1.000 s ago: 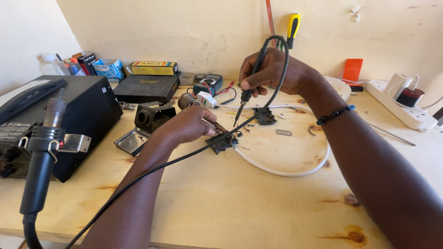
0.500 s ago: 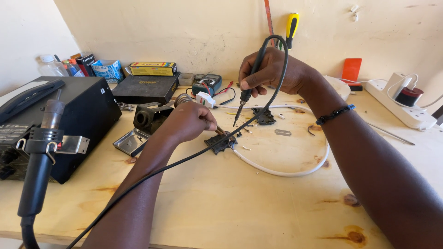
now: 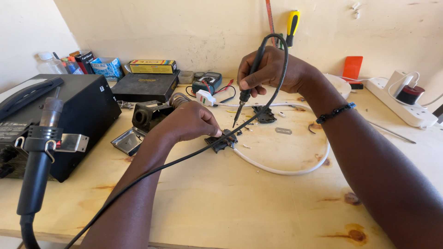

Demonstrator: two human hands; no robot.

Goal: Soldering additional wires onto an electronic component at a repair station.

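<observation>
1. Right hand (image 3: 272, 71), upper centre of the frame: fingers curled shut around the black handle of a soldering iron (image 3: 244, 99), held like a pen. The tip slants down and to the left and ends just above the small black part, not clearly touching it.
2. The iron's black cord (image 3: 184, 159) loops up over the right hand, then runs down across the table to the lower left of the frame.
3. Left hand (image 3: 191, 122), centre of the frame: fingers bent and pinched together, the fingertips pressing on the left end of the small black part (image 3: 221, 142).
4. The small black part lies flat on the wooden table (image 3: 240, 203), just left of centre, with a white cable (image 3: 281, 170) curving from it to the right.
5. A second dark piece (image 3: 265, 115) lies just beyond it, under the right hand.
6. Left of the frame: black box unit (image 3: 69, 115) with a hot-air handle (image 3: 41, 152) hanging on its front.
7. Behind the left hand: black iron stand (image 3: 150, 115).
8. Upper right: white power strip (image 3: 401, 101).
</observation>
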